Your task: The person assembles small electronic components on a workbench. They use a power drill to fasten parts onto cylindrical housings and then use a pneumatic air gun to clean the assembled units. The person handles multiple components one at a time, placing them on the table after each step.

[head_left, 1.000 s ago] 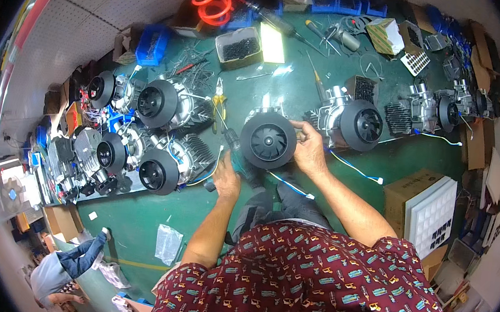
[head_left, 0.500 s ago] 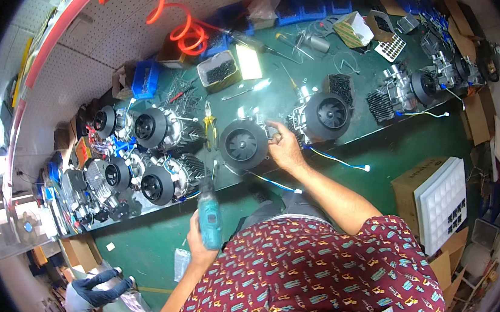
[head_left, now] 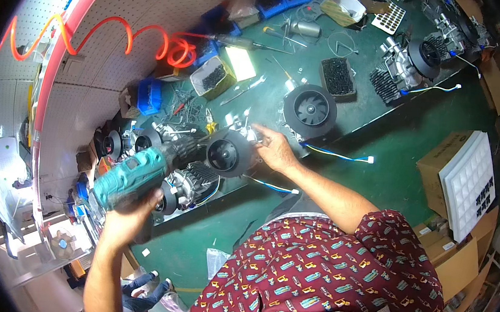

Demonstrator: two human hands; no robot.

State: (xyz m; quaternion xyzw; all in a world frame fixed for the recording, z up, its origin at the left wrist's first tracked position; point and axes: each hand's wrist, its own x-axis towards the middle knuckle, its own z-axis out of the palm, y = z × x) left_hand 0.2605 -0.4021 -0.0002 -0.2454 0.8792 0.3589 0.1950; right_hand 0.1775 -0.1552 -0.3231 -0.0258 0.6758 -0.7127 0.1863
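Note:
A teal cordless drill (head_left: 132, 177) is raised over the left part of the bench, my left hand (head_left: 131, 213) wrapped round its handle. Its dark, blurred front end points right, toward a small motor unit with a black fan wheel (head_left: 226, 155). That unit stands near the bench's front edge, tilted, with a blue, yellow and white cable hanging off it. My right hand (head_left: 278, 151) grips its metal side, index finger stretched along the top. Just right of this hand sits a second motor unit with a black fan wheel (head_left: 310, 109).
More motor units (head_left: 195, 181) crowd the bench's left end, partly behind the drill. Others (head_left: 402, 68) stand at the right. Along the back are blue bins (head_left: 281, 1), a screw box (head_left: 214, 76), another screw box (head_left: 338, 79) and an orange coiled hose (head_left: 179, 51). A person (head_left: 141, 297) is at lower left.
My left hand has lifted the drill up and leftward, turning its front end toward the fan unit. The held fan unit has tilted, my right hand staying on it. The view has shifted.

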